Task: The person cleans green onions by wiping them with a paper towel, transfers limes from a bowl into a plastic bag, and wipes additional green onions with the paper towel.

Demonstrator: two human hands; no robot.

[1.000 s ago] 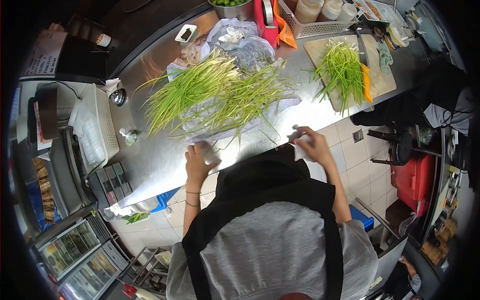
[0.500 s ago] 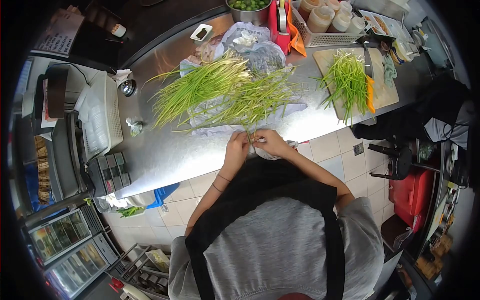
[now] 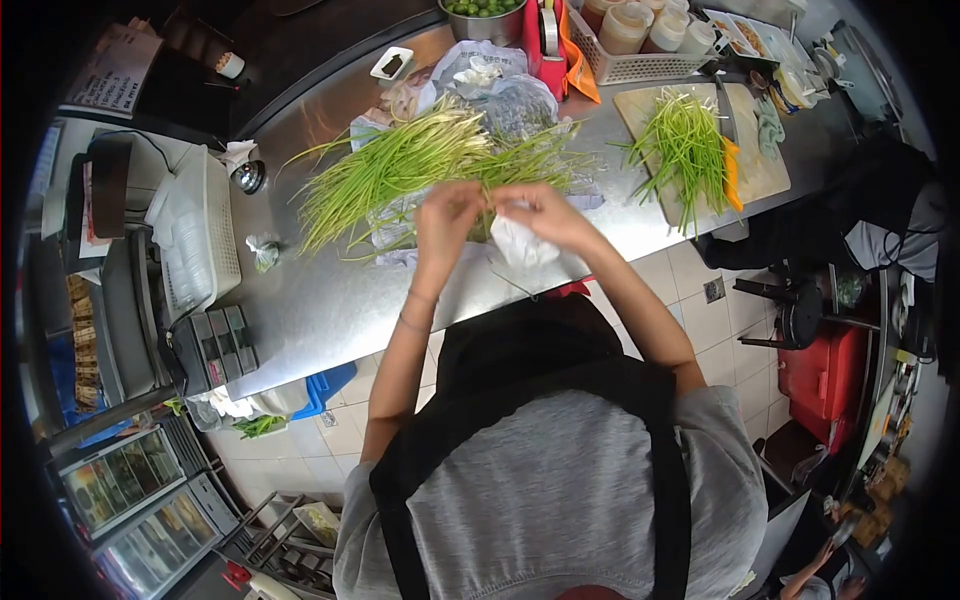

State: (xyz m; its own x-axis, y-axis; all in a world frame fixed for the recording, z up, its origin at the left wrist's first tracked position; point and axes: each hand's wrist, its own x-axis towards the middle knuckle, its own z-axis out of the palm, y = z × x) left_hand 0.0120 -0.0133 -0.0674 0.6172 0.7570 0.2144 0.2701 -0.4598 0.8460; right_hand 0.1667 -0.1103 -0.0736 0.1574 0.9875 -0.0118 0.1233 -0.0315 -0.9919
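Observation:
Over the near edge of a loose pile of long green chives, my two hands meet fingertip to fingertip. My left hand is closed in a pinch; its fingers are slightly blurred, and what they hold cannot be made out against the green behind. A crumpled white paper towel hangs under my right hand, whose fingers are closed on it. The chives lie on crumpled plastic wrapping. One thin stalk lies near the counter's front edge.
More chives lie on a cutting board beside an orange-handled knife. A white basket and a call bell stand left. Sauce bottles fill a crate at the back. Another person is at the right.
Both hands have moved forward from the counter's front edge to the chive pile, and the white paper towel has come along under my right hand. A thin stalk now shows near the edge.

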